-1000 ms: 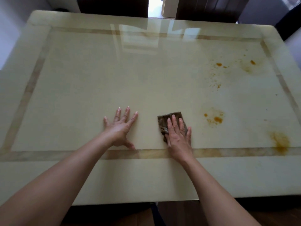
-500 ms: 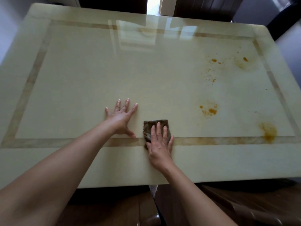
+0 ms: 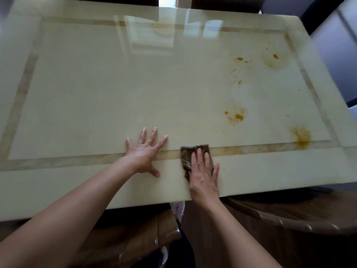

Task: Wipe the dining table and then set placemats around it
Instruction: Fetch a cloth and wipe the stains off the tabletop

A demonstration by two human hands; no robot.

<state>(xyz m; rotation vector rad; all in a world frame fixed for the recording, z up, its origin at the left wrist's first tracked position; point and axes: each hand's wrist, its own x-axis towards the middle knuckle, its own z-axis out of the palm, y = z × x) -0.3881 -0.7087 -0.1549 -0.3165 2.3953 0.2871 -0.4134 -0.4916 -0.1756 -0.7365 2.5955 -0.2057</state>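
Observation:
A glossy cream dining table [image 3: 96, 93] with a tan inlaid border fills the view. My right hand [image 3: 204, 176] presses flat on a brown cloth [image 3: 190, 151] near the table's front edge, over the border strip; my fingers cover most of the cloth. My left hand [image 3: 144, 151] lies flat on the tabletop beside it, fingers spread, holding nothing. Orange stains dot the right half: one spot [image 3: 236, 116] mid-right, a smear [image 3: 301, 136] on the border at front right, and specks [image 3: 240, 59] farther back. No placemats are in view.
Brown wooden chairs stand under the near edge, one at the right [image 3: 289, 215] and one at the left [image 3: 135, 238]. Dark chair backs [image 3: 222, 2] show beyond the far edge. A dark chair [image 3: 318, 16] stands at the far right corner.
My right hand has dragged the cloth left and toward me, from the inner panel onto the border strip near the front edge. My left hand stayed flat on the table.

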